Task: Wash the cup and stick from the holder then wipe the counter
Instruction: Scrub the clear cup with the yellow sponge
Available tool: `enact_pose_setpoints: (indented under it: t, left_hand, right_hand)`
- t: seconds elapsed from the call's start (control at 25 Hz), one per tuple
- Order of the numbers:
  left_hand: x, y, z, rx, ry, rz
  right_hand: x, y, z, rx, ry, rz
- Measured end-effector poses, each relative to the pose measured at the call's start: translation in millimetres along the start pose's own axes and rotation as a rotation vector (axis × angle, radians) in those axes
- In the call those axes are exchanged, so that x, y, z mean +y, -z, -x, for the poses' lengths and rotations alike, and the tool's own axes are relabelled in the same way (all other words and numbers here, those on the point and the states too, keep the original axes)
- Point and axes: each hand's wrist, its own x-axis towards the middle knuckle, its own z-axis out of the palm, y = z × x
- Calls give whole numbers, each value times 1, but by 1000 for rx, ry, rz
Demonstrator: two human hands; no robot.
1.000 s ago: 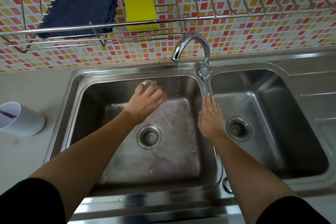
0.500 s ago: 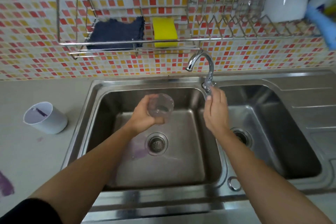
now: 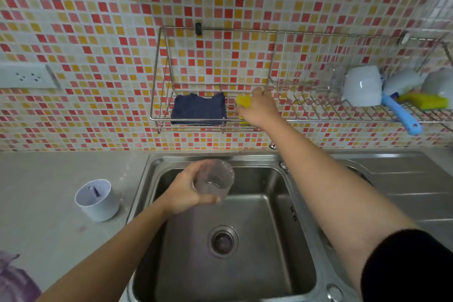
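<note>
The left hand holds the clear cup over the back part of the left sink basin, above and behind the drain. The fingers are wrapped round the cup's far side and the thumb presses its near side. The cup's mouth faces up towards the camera, so its long axis runs roughly top to bottom, tipped a little towards the person. Its base shows through the open rim.

The right hand is stretched up to the wire rack on the tiled wall. Its fingers are curled together over the top of the yellow sponge. The thumb is hidden, so the hold looks like a grip but its firmness cannot be judged. Just left of the sponge, in the same basket, lies a folded dark blue cloth.

On the counter, left of the sink and apart from it, stands the white holder, upright, with the dark stick inside. A purple smear marks the counter's near left corner.

Further right on the rack sit upturned white mugs, a blue-handled brush and a second sponge
</note>
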Motion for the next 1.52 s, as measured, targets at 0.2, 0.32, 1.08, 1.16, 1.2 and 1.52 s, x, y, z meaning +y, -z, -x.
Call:
enact_pose_setpoints:
  t: [0.2, 0.32, 1.08, 1.16, 1.2, 1.52]
  left_hand:
    - [-1, 17, 8, -25, -39, -46]
    - [-2, 22, 9, -31, -56, -30]
    - [-2, 2, 12, -173, -199, -234]
    - [3, -4, 11, -195, -227, -273]
    - [5, -8, 12, -192, -239, -282]
    - [2, -5, 15, -290, -171, -90]
  right_hand:
    - [-13, -8, -26, -239, -220, 103]
    - [-15, -8, -25, -139, -157, 139]
    - [32, -41, 177, -228, 792, 457]
    - [34, -46, 180, -240, 842, 564]
    - [36, -48, 178, -218, 868, 609]
    - [47, -33, 168, -63, 1150, 702]
